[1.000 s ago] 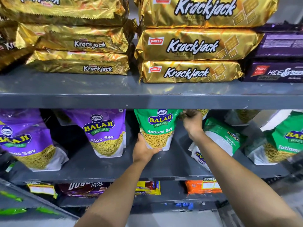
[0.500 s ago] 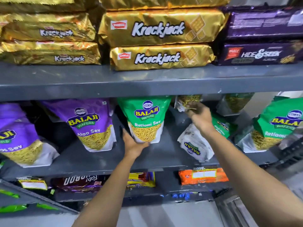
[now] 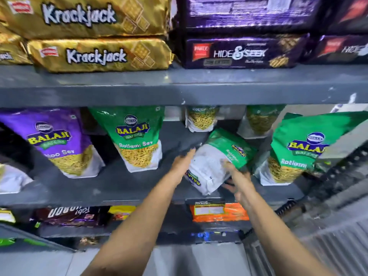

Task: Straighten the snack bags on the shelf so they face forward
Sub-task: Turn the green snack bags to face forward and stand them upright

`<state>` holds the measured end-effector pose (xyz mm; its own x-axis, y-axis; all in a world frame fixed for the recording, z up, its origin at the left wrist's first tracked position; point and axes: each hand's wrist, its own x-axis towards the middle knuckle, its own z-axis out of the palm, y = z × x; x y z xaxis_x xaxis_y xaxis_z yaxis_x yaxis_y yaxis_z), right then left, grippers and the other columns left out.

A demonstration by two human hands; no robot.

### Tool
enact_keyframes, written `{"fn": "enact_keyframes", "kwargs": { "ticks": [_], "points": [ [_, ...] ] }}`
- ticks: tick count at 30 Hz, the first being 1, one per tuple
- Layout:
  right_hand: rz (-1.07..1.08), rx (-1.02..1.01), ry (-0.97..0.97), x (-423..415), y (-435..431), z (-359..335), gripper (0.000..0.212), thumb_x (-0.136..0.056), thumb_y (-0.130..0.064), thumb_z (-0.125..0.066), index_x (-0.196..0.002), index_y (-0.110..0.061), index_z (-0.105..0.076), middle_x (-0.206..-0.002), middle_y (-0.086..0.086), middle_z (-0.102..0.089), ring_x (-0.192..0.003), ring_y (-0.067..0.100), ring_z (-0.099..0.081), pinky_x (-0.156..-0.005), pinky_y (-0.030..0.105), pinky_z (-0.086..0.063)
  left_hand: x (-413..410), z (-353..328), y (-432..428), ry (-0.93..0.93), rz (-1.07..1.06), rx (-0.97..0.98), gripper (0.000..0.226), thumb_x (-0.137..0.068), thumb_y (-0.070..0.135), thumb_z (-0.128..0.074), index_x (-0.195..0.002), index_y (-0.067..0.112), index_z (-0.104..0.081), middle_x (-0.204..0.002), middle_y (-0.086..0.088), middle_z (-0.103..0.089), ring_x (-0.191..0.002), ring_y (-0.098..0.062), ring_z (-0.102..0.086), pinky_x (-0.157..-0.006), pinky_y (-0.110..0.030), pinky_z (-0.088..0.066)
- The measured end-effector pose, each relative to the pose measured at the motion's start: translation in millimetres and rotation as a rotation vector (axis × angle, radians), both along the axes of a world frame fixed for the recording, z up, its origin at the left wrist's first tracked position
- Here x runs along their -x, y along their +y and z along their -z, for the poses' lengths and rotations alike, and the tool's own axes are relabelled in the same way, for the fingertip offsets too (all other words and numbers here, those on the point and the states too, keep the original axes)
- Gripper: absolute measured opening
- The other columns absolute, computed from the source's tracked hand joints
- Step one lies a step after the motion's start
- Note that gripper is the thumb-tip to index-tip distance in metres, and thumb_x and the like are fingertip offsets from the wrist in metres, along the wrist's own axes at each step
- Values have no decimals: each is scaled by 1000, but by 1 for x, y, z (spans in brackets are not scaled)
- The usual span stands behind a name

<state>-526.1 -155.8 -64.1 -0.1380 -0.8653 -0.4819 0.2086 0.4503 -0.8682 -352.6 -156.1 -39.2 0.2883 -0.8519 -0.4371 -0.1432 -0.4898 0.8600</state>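
On the grey middle shelf (image 3: 119,188) a green Ratlami Sev bag (image 3: 219,156) lies tilted, its white back panel turned toward me. My left hand (image 3: 182,164) rests flat against that bag's left edge, fingers extended. My right hand (image 3: 237,178) grips its lower right side, thumb on the front and fingers beneath. Left of them an upright green Ratlami Sev bag (image 3: 137,140) and a purple Aloo Sev bag (image 3: 57,142) face forward. Another green bag (image 3: 298,148) stands at the right, leaning slightly.
Two more sev bags (image 3: 201,120) (image 3: 260,122) stand at the back, partly hidden by the upper shelf's edge (image 3: 179,90). Gold Krackjack packs (image 3: 99,54) and dark Hide & Seek packs (image 3: 239,52) sit above. An orange packet (image 3: 219,213) lies on the shelf below.
My left hand left the upright green bag and moved right to the tilted one. My right hand came down from the back bag onto the tilted bag. The view shifted right.
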Motion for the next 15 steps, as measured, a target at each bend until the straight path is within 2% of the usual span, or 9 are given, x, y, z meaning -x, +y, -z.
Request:
{"fn": "enact_keyframes", "kwargs": {
  "ticks": [1,3,7,9,11,13,15],
  "points": [
    [-14,6,-24,2,-1,-1,27,-77,-30,-75,-92,-25,-53,-98,4,-67,-94,27,-65,-55,29,-53,2,-1,1,20,20,-11,37,-90,43,-59,-106,10,-67,-99,-6,-63,-97,-17,-57,-70,-29,-44],
    [-32,-9,-66,7,-4,-4,37,-73,-33,-78,-102,-22,-55,-100,4,-68,-93,23,-66,-57,29,-53,3,7,12,46,-23,77,26,-85,33,-69,-98,10,-69,-85,0,-63,-84,-16,-57,-62,-23,-42],
    [-55,49,-153,6,-2,-7,17,-80,-14,-71,-89,-11,-58,-84,4,-68,-76,18,-63,-66,30,-52,2,24,35,159,-60,232,19,-81,12,-74,-98,5,-68,-84,-2,-65,-74,-8,-59,-58,-7,-44],
    [-77,161,-158,4,-3,-13,16,-79,-5,-70,-92,-11,-64,-89,6,-71,-77,19,-65,-64,26,-53,2,29,42,161,-75,290,24,-80,6,-74,-101,5,-64,-84,-1,-65,-73,-6,-59,-60,-7,-46],
    [-104,289,-134,2,-8,-21,23,-78,2,-70,-99,-4,-64,-96,11,-71,-79,18,-68,-65,26,-56,-2,32,44,119,-82,341,32,-77,5,-76,-104,4,-60,-87,-1,-63,-75,-6,-59,-63,-11,-48],
    [-155,395,-78,-1,-16,-28,29,-76,5,-70,-103,-1,-63,-101,13,-72,-85,22,-68,-77,34,-57,-5,32,42,74,-92,406,38,-73,-2,-77,-104,2,-55,-89,-1,-62,-73,1,-61,-65,-13,-50],
    [-204,485,4,-4,-25,-32,30,-74,8,-71,-97,-11,-65,-98,8,-73,-88,23,-67,-82,39,-54,-7,36,36,25,-114,471,46,-69,-9,-78,-104,2,-49,-95,-2,-59,-76,6,-63,-68,-19,-52]
  ]
}}
